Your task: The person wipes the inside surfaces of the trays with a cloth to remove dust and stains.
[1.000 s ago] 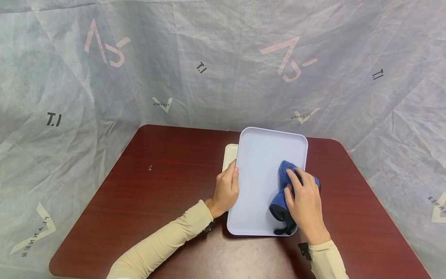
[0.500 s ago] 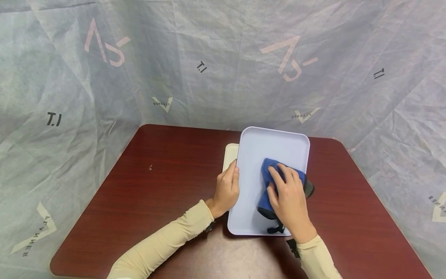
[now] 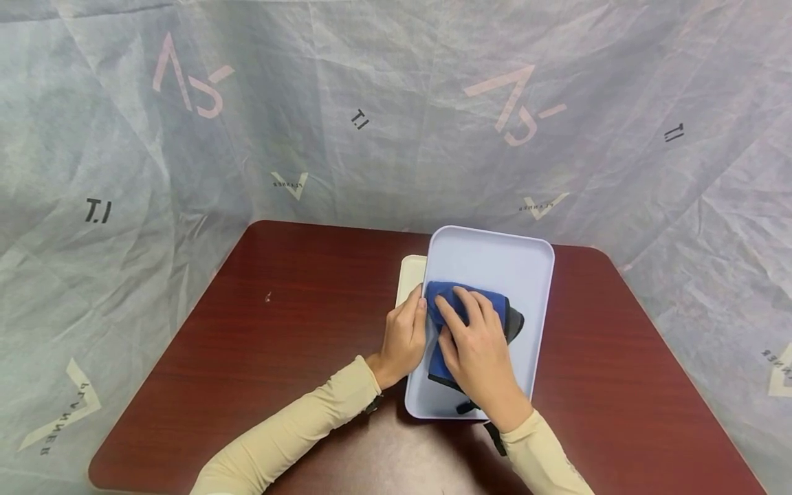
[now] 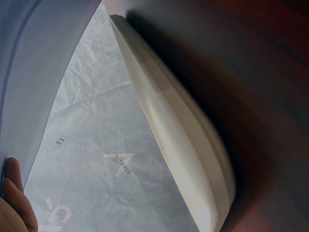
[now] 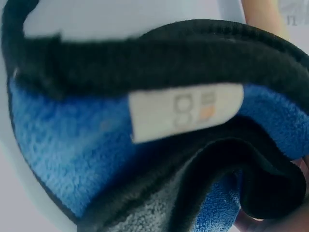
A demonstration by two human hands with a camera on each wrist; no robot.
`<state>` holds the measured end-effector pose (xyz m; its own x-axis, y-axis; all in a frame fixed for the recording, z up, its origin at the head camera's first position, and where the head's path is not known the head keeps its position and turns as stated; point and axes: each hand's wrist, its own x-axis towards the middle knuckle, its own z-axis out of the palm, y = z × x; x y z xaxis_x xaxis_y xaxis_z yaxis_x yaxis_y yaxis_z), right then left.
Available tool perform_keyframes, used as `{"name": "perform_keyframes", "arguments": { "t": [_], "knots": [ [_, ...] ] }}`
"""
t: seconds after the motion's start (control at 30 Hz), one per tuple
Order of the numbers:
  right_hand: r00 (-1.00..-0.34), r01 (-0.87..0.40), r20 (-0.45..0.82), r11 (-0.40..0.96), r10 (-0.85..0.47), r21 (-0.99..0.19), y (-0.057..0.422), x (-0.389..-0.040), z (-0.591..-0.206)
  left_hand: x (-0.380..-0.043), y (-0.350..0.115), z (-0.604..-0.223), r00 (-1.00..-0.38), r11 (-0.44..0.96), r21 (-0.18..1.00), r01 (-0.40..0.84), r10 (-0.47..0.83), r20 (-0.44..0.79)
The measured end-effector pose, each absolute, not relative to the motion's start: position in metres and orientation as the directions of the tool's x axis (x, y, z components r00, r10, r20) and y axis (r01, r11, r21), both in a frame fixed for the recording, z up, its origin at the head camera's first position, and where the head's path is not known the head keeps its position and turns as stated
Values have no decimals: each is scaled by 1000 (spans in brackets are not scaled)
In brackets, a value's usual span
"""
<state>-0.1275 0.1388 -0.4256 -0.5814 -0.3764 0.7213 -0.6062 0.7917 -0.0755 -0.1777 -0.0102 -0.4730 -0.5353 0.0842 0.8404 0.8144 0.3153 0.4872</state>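
A pale lavender tray (image 3: 489, 254) is held tilted up above the table, its inner face towards me. My left hand (image 3: 402, 340) grips its left edge, with the thumb on the rim. With my right hand (image 3: 479, 350) I hold a bunched blue cloth (image 3: 438, 364) against the tray's inner face, near the left rim. Black edging, a grey patch and a white tag (image 5: 188, 111) show on the cloth in the right wrist view. In the left wrist view, fingertips (image 4: 19, 198) of my left hand lie on the tray's underside.
Behind the lavender tray, a cream tray (image 3: 410, 275) lies on the dark red-brown table (image 3: 309, 295), mostly hidden. Grey printed sheeting (image 3: 383, 158) hangs around the back and sides. A tiny pale speck (image 3: 268, 297) is on the table at left.
My right hand has slid the cloth leftwards across the tray, from its right rim to its left side. The left hand keeps its grip; the tray has barely shifted to the right.
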Motion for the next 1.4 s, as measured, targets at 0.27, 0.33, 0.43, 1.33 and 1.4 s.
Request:
{"name": "perform_keyframes", "arguments": {
  "t": [0.27,0.33,0.43,1.33,1.4],
  "knots": [
    [-584,-616,710,784,-393,-74,136,-128,-430,-179,-12,-473,-541,319,493,810,79,838],
    [-589,-620,701,782,-402,-73,137,-126,-432,-180,-12,-473,-540,317,493,810,78,838],
    [-597,-622,687,780,-414,-70,137,-124,-435,-181,-13,-474,-541,317,494,809,77,837],
    [-642,-530,717,833,-273,-157,191,-128,-441,-182,-9,-477,-543,365,483,796,78,836],
    [-644,-519,724,836,-247,-177,199,-129,-442,-182,-9,-476,-541,363,481,798,81,837]
  ]
}}
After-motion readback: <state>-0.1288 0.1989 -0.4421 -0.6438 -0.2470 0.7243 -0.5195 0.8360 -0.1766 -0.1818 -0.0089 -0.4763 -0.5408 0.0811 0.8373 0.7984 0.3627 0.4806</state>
